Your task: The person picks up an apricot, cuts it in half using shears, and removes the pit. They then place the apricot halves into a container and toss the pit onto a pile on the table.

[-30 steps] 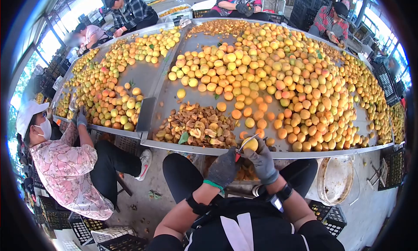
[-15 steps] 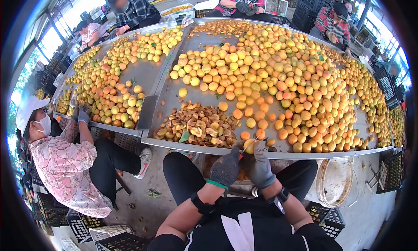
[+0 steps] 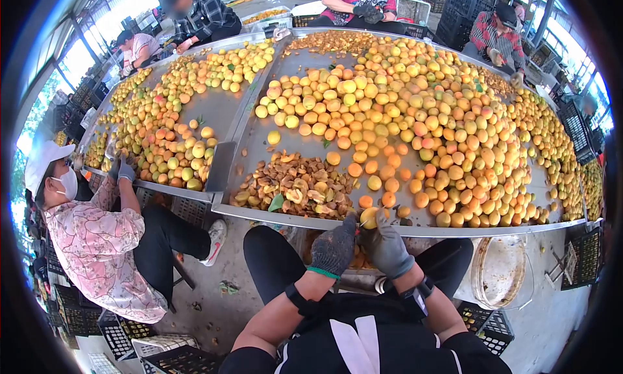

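Observation:
My left hand [image 3: 333,251], in a dark grey knit glove with a green cuff, is closed around a small knife [image 3: 360,225]. Only a bit of the knife shows, close against the fruit. My right hand [image 3: 388,251], in a grey coated glove, grips a yellow-orange apricot [image 3: 368,218] at the table's front edge. Just beyond my left hand lies a heap of split apricot halves [image 3: 298,189] with a green leaf on it. Whole apricots [image 3: 448,134] are piled across the metal table [image 3: 259,208], some loose ones close to my right hand.
A raised metal divider [image 3: 220,168] separates the left table section. A person in a pink patterned top [image 3: 97,257] sits at my left; several others work along the far side. A white bucket [image 3: 500,270] stands at my right, with black crates [image 3: 581,257] beyond it.
The knife blade, earlier sticking out across the apricot, is now mostly hidden against it. The apricot has shifted slightly in my right hand, and both hands remain close together.

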